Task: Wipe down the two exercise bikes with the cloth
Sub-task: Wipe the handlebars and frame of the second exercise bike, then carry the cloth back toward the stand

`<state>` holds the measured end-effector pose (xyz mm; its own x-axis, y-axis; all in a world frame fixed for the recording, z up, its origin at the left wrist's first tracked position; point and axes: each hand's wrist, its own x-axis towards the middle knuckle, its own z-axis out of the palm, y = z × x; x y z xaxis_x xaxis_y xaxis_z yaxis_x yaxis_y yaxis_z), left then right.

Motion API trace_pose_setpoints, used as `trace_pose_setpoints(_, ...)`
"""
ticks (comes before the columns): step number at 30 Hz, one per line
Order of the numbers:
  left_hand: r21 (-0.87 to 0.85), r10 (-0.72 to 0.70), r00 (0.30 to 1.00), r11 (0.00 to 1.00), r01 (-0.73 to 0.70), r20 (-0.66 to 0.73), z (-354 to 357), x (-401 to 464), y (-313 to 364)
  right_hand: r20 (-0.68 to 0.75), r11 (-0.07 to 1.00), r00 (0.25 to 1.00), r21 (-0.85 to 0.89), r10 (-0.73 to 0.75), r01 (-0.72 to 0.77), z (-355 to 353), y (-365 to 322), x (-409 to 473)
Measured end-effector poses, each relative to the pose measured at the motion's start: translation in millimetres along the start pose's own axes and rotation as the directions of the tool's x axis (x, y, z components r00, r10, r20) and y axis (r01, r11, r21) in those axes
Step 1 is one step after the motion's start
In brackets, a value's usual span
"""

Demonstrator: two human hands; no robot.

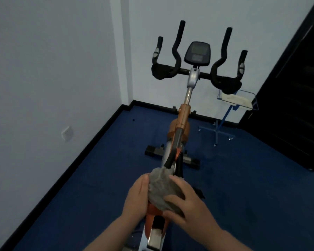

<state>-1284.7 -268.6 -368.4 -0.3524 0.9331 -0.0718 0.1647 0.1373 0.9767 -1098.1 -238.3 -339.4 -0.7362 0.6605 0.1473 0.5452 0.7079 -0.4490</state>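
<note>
Cloth (164, 191), grey and bunched, wrapped over bike (184, 115) frame close in, gripped by left hand (137, 194) and right hand (187, 205), fingers curled round. Probably soft, light, easily shifted; best held bunched. Beyond: handlebars (198, 71), wall.

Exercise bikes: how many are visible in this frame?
1: the orange exercise bike straight ahead, facing the corner, cloth wrapped on its frame. A second may be out of view.
</note>
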Motion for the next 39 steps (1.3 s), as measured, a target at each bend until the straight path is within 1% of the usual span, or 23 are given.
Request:
trace_pose_setpoints(1, 0.029, -0.01, 1.0, 1.0, 0.01, 0.003, -0.7, 0.3, 1.7, -0.077, 0.999, 0.997, -0.03, -0.019, 0.017, 0.7, -3.3, 1.1)
trace_pose_setpoints(3, 0.104, -0.027, 1.0, 0.994, 0.025, 0.009, 0.8, -1.5, 4.9, -0.188, 0.999, 0.981, -0.026, -0.046, 0.042, -1.1, -8.8, -0.4)
trace_pose_setpoints(5, 0.136, -0.048, 0.999, 0.989, 0.051, -0.021, 5.7, -3.8, 10.2, -0.191, 0.999, 0.981, 0.039, 0.01, -0.002, -10.3, -6.5, -2.2)
trace_pose_setpoints(7, 0.136, -0.083, 0.994, 0.986, 0.093, -0.077, 11.4, -3.1, 17.6, -0.069, 0.99, 0.994, 0.115, 0.09, -0.082, -28.2, 5.5, -6.9)
trace_pose_setpoints(9, 0.239, -0.071, 0.989, 0.966, 0.102, -0.133, 13.9, 2.7, 27.3, 0.063, 0.985, 0.991, 0.12, 0.116, -0.123, -48.6, 21.6, -11.5)
trace_pose_setpoints(10, 0.287, -0.039, 0.989, 0.955, 0.079, -0.143, 18.9, 7.2, 35.0, 0.112, 0.985, 0.985, 0.102, 0.129, -0.141, -61.5, 31.6, -16.4)
trace_pose_setpoints(12, 0.327, 0.057, 0.99, 0.945, -0.012, -0.128, 37.5, 15.4, 53.2, 0.178, 0.99, 0.975, 0.019, 0.136, -0.141, -86.8, 53.9, -29.2)
trace_pose_setpoints(14, 0.342, 0.13, 0.988, 0.935, -0.094, -0.086, 64.1, 22.7, 72.0, 0.234, 0.986, 0.962, -0.118, 0.14, -0.114, -110.1, 77.2, -41.2)
trace_pose_setpoints(16, 0.338, 0.163, 0.986, 0.929, -0.149, -0.014, 103.2, 29.4, 90.7, 0.234, 0.964, 0.96, -0.248, 0.155, -0.095, -134.2, 105.6, -57.4)
trace_pose_setpoints(19, 0.43, 0.206, 0.97, 0.869, -0.243, 0.131, 169.8, 37.8, 110.5, 0.195, 0.915, 0.963, -0.392, 0.188, -0.1, -164.7, 152.0, -84.9)
trace_pose_setpoints(22, 0.514, 0.212, 0.939, 0.793, -0.328, 0.271, 248.3, 41.4, 127.4, 0.128, 0.863, 0.966, -0.488, 0.224, -0.135, -199.2, 204.3, -120.1)
trace_pose_setpoints(24, 0.559, 0.211, 0.923, 0.744, -0.365, 0.322, 291.1, 46.8, 139.4, 0.059, 0.839, 0.967, -0.511, 0.249, -0.185, -219.5, 234.2, -135.5)
trace_pose_setpoints(26, 0.599, 0.21, 0.906, 0.691, -0.404, 0.368, 338.6, 52.8, 151.9, -0.05, 0.829, 0.962, -0.497, 0.269, -0.257, -242.1, 265.2, -154.3)
trace_pose_setpoints(28, 0.619, 0.212, 0.9, 0.665, -0.418, 0.38, 380.8, 57.8, 161.1, -0.154, 0.812, 0.948, -0.489, 0.278, -0.318, -260.7, 293.8, -171.5)
trace_pose_setpoints(32, 0.623, 0.184, 0.907, 0.674, -0.397, 0.378, 443.1, 53.8, 166.4, -0.28, 0.791, 0.909, -0.456, 0.307, -0.408, -294.0, 332.3, -200.3)
trace_pose_setpoints(35, 0.629, 0.183, 0.909, 0.67, -0.393, 0.373, 467.1, 60.0, 172.6, -0.297, 0.774, 0.9, -0.466, 0.319, -0.428, -313.8, 356.3, -206.7)
trace_pose_setpoints(39, 0.647, 0.197, 0.909, 0.648, -0.402, 0.368, 488.9, 94.3, 185.0, -0.298, 0.767, 0.887, -0.451, 0.353, -0.457, -330.4, 392.3, -197.0)
